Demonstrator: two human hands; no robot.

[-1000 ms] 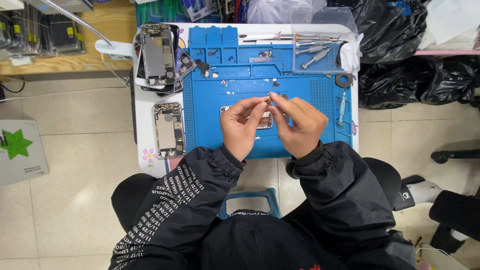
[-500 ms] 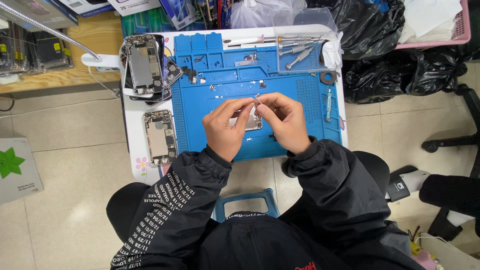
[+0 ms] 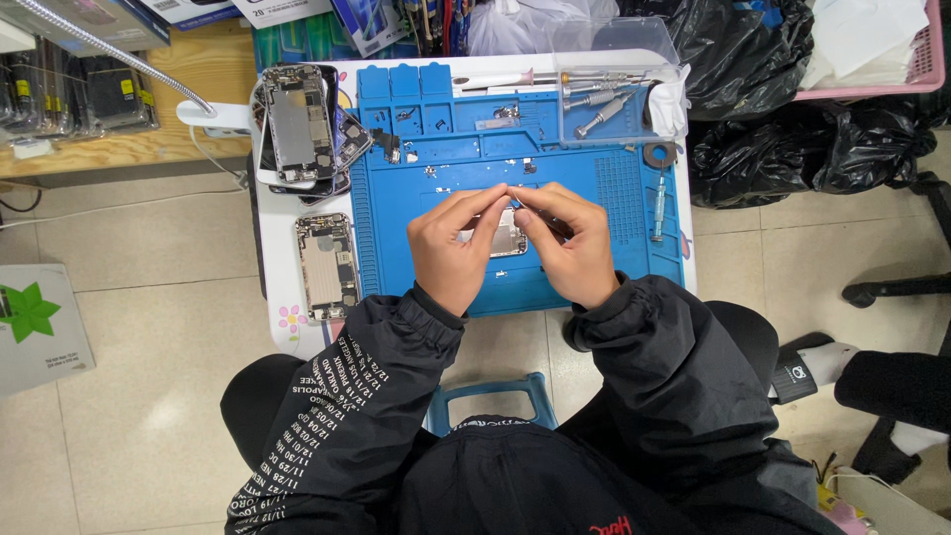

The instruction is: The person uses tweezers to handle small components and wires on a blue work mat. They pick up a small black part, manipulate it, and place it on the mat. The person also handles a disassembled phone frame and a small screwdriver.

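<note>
Nearest to me, below the black sleeves, I see the edge of a blue stool [image 3: 485, 396] on the tiled floor. Just above it my left hand [image 3: 454, 248] and right hand [image 3: 567, 246] meet over the middle of the blue work mat [image 3: 614, 188]. Both hands are curled, fingers bent in and fingertips pinched together at the top edge of a small opened phone body [image 3: 507, 236] that lies flat on the mat between them. The left fingers rest on its left edge and the right fingers cover its right side; whether the right hand also holds a small tool I cannot tell, as the fingers hide it.

To the left of the mat, on the white table [image 3: 279, 287], an opened phone shell [image 3: 327, 266] lies face up, well apart from my hands. Further up the same side sits a stack of phone shells [image 3: 300, 127]. On the mat's right strip a slim screwdriver [image 3: 658, 206] lies lengthwise, with a small ring [image 3: 657, 155] just above it.

At the far edge of the mat, more screwdrivers [image 3: 594, 101] lie under a clear plastic lid [image 3: 619, 79]. Beyond the table stand black bags [image 3: 792, 129].
</note>
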